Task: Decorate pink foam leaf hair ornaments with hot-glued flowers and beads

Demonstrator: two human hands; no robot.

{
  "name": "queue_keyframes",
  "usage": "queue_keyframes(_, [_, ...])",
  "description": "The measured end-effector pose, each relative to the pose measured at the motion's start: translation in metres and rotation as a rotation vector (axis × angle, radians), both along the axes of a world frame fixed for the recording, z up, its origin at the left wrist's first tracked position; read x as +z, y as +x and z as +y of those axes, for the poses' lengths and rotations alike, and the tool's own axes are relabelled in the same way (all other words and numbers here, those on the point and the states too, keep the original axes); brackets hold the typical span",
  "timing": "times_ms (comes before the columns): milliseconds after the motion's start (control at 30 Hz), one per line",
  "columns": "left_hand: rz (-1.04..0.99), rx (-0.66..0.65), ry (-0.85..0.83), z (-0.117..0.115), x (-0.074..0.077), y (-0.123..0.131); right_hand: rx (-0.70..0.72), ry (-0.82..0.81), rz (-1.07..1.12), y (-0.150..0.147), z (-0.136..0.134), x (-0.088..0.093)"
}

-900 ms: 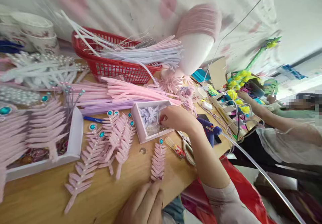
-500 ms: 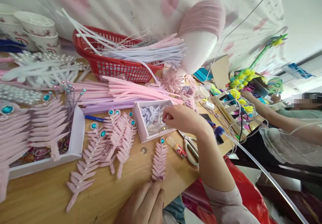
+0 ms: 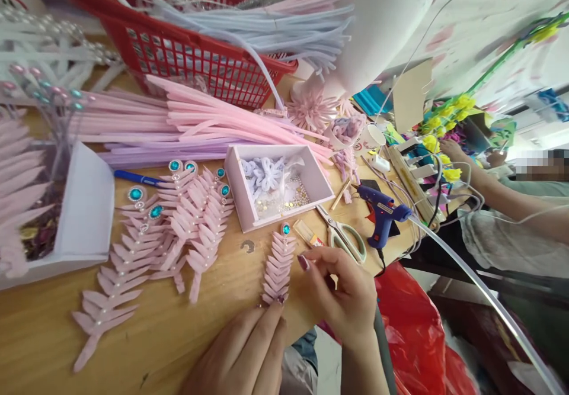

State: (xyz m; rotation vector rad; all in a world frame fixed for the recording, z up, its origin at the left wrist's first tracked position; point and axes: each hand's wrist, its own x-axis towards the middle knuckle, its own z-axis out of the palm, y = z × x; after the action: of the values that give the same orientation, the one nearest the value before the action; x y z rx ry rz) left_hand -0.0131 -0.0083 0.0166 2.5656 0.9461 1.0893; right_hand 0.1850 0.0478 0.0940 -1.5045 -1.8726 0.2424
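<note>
Fingers together, left hand pressing down on pink leaf ornament, right hand curling just beside it, pinch unclear

- A single leaf-shaped piece lies on the tabletop near its front edge, running front to back.
- The left hand is in front of it, fingertips touching its near end. The right hand is just to its right.
- Directly behind the piece stands a small box.
- Right of that box lie scissors, and right of those a glue gun.
- Left of the box lies a pile of leaf pieces, with a pen behind it and a larger box further left.
- Behind these lies a bundle of strips, and behind that a basket.
- Another person's arm is at the far right.
</note>
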Motion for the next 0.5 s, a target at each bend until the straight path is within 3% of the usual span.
queue_keyframes(167, [0.026, -0.031, -0.033, 0.003, 0.006, -0.002, -0.006, -0.031, -0.051, -0.004, -0.007, -0.015])
queue_keyframes(500, [0.021, -0.013, -0.077, -0.001, 0.01, -0.002, 0.014, -0.017, -0.092, -0.003, -0.003, -0.015])
